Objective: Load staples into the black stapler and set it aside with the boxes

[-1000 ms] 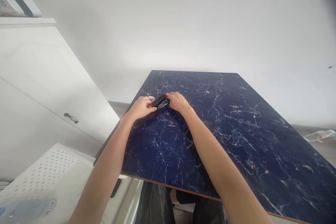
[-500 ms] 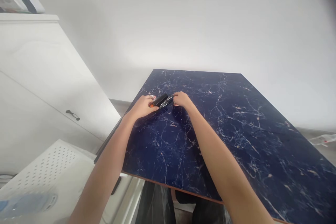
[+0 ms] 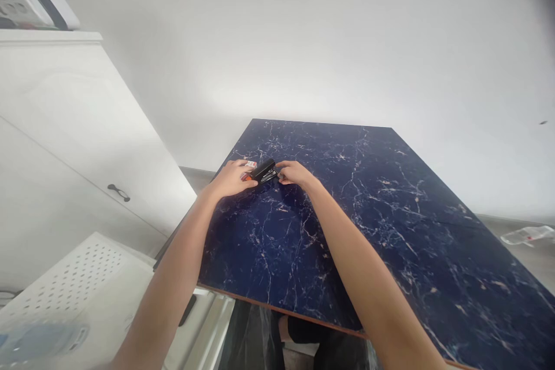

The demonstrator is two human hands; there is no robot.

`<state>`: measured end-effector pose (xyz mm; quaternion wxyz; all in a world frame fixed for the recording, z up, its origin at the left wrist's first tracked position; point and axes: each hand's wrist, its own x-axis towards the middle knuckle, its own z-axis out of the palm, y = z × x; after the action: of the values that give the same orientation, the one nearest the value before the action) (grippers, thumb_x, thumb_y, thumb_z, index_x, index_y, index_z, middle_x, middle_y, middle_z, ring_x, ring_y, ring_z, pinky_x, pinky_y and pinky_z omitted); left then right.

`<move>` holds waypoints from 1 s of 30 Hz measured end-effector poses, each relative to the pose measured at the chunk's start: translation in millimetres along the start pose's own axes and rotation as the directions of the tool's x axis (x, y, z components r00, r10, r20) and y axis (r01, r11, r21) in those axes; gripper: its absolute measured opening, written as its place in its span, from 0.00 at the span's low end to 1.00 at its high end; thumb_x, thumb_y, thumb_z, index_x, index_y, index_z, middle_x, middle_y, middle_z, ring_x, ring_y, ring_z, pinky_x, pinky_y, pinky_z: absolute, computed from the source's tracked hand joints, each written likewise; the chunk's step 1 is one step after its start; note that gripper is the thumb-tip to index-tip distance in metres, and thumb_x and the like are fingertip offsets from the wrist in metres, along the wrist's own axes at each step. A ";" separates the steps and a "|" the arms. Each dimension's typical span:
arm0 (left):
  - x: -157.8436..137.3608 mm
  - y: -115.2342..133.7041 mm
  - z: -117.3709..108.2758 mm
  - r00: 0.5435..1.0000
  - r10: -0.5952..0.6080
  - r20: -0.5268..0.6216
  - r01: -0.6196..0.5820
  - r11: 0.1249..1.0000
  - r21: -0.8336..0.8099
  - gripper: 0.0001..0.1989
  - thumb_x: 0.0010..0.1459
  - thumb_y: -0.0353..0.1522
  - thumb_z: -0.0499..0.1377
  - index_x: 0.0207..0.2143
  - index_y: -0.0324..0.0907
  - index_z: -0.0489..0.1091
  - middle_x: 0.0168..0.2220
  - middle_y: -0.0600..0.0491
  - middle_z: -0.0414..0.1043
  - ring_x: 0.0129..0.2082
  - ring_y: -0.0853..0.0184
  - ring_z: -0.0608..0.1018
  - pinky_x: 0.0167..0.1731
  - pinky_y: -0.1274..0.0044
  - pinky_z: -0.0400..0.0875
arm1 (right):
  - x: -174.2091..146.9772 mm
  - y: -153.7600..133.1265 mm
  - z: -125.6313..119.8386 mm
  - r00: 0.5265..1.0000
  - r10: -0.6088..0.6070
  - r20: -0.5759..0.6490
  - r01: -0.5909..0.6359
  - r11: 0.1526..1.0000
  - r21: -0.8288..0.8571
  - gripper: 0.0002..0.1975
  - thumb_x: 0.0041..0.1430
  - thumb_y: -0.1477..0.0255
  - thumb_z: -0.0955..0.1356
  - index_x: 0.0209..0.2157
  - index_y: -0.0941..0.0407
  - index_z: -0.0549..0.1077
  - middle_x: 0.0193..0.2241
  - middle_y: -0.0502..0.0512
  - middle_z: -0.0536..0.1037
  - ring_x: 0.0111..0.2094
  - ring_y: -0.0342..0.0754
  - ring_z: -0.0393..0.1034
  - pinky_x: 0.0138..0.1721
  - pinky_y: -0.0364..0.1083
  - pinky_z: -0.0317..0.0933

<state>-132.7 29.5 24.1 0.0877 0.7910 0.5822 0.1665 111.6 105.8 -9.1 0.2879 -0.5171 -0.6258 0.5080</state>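
Note:
A black stapler with an orange part at its left end lies on the dark blue marble-patterned table. My left hand is closed around that left end, thumb on the near side. At the stapler's right end, my right hand has its fingers bent and pressed against the silver metal part under the black top. Its fingertips are partly hidden, so the exact grip is unclear. A small white and red box sits just behind the stapler, beside my left fingers.
To the left stand a white cabinet with a dark handle and a white perforated surface bearing a clear plastic bottle. A pale wall rises behind the table. Another clear plastic item lies beyond the right edge.
My right hand has moved left towards the stapler's body, and the silver part that stuck out at the right now shows shorter. My left hand keeps its hold. The view has shifted slightly.

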 end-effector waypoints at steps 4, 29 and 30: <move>-6.6 -16.4 -16.3 0.978 -0.178 0.106 0.183 0.982 -0.042 0.38 0.51 0.54 0.65 0.60 0.47 0.70 0.59 0.41 0.71 0.54 0.47 0.76 0.49 0.64 0.72 | -10.0 15.8 2.7 0.980 -0.044 -0.192 0.046 0.999 0.009 0.14 0.49 0.77 0.66 0.39 0.55 0.77 0.25 0.50 0.79 0.31 0.49 0.78 0.43 0.50 0.71; 5.0 44.4 19.4 0.837 0.282 -0.470 -0.386 0.912 -0.140 0.14 0.60 0.38 0.65 0.47 0.44 0.72 0.44 0.49 0.73 0.45 0.60 0.76 0.46 0.69 0.71 | -53.1 -44.5 3.3 0.907 -0.394 0.150 0.410 0.907 -0.093 0.18 0.55 0.55 0.72 0.34 0.56 0.79 0.33 0.53 0.81 0.33 0.48 0.72 0.35 0.45 0.62; 6.3 42.7 19.9 0.828 0.286 -0.483 -0.392 0.910 -0.133 0.14 0.61 0.39 0.65 0.47 0.45 0.73 0.44 0.48 0.74 0.45 0.60 0.76 0.46 0.69 0.71 | -52.2 -43.8 1.5 0.908 -0.387 0.162 0.401 0.914 -0.061 0.18 0.55 0.55 0.72 0.36 0.55 0.80 0.34 0.53 0.82 0.35 0.49 0.74 0.38 0.45 0.63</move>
<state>-85.7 23.5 20.9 0.0081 0.8059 0.4127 0.4244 110.4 58.5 39.9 0.3134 -0.3541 -0.7596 0.4465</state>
